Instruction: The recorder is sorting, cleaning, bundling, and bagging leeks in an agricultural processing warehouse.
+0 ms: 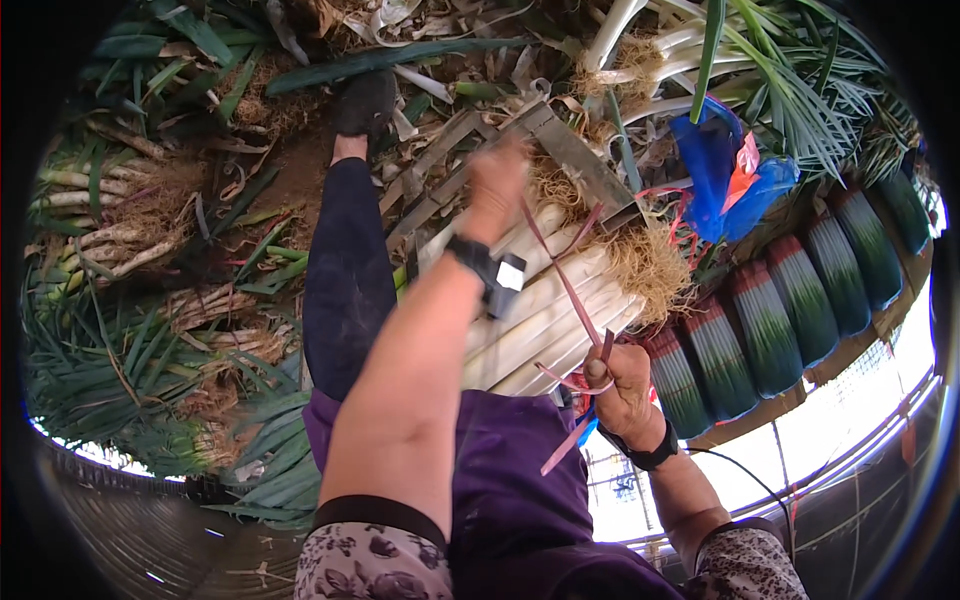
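White leek stalks [545, 310], bundled with their pale root tufts [652, 262] pointing to your right, lie across your lap on the purple apron [500, 490], just in front of a grey metal frame [560, 150]. Pink tying ribbon [565, 285] runs over the bundle from your left hand down to your right. Your left hand [497, 190], blurred, rests on the far side of the bundle with fingers curled; you cannot tell from this view whether it pinches the ribbon's upper end. Your right hand [620, 385] is closed on the ribbon's lower end at the near edge of the bundle, thumb pressing it down, a loose tail hanging below. Each wrist carries a black band, the left with a small black-and-white device [503, 275]. Beyond the roots, a crumpled blue plastic bag [715, 160] with a red-orange tag [742, 165] sits among more ribbon. To its right, finished green bundles [790, 300], each banded red at the top, stand side by side in a curved row. Loose leeks [120, 230] and trimmed leaves cover the ground on your left.
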The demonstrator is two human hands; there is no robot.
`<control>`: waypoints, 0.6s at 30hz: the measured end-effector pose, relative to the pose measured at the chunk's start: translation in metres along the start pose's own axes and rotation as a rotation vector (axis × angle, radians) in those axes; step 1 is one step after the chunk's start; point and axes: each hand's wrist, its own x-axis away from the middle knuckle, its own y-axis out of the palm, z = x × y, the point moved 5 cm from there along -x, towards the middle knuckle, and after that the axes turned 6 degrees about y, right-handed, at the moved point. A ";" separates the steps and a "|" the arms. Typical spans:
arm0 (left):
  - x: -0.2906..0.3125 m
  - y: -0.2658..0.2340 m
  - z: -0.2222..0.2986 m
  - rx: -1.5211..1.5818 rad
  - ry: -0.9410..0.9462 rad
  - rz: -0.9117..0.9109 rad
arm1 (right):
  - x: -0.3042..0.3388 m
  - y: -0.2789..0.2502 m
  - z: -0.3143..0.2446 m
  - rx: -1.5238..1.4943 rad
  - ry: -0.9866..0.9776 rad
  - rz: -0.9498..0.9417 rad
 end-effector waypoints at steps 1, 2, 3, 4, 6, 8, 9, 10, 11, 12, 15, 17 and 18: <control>0.023 0.010 0.008 -0.143 0.154 0.001 | 0.001 0.001 -0.001 -0.006 0.005 -0.002; 0.019 0.007 0.002 -0.183 0.083 -0.016 | 0.002 -0.001 0.001 -0.065 0.109 0.017; 0.023 0.001 0.003 -0.181 0.076 -0.028 | 0.008 -0.005 0.002 -0.116 0.224 0.046; 0.019 -0.008 0.001 -0.107 0.001 -0.126 | 0.007 -0.004 0.001 -0.199 0.210 0.051; 0.025 -0.029 0.028 -0.118 0.005 -0.297 | 0.009 -0.007 0.007 -0.224 0.255 0.087; 0.049 -0.051 0.049 -0.092 -0.005 -0.413 | 0.009 -0.013 0.006 -0.205 0.250 0.102; 0.074 -0.058 0.062 -0.262 0.156 -0.460 | 0.009 -0.015 0.009 -0.209 0.245 0.108; 0.101 -0.060 0.073 -0.427 0.317 -0.507 | 0.011 -0.017 0.015 -0.211 0.262 0.113; 0.126 -0.061 0.080 -0.499 0.368 -0.525 | 0.010 -0.018 0.013 -0.213 0.271 0.112; 0.145 -0.059 0.080 -0.576 0.418 -0.539 | 0.010 -0.016 0.012 -0.239 0.307 0.112; 0.158 -0.056 0.071 -0.571 0.370 -0.430 | 0.009 -0.009 0.014 -0.303 0.289 0.101; 0.157 -0.052 0.067 -0.565 0.399 -0.402 | 0.006 -0.010 0.012 -0.253 0.294 0.123; 0.159 -0.051 0.067 -0.569 0.437 -0.380 | 0.007 -0.012 0.010 -0.239 0.318 0.121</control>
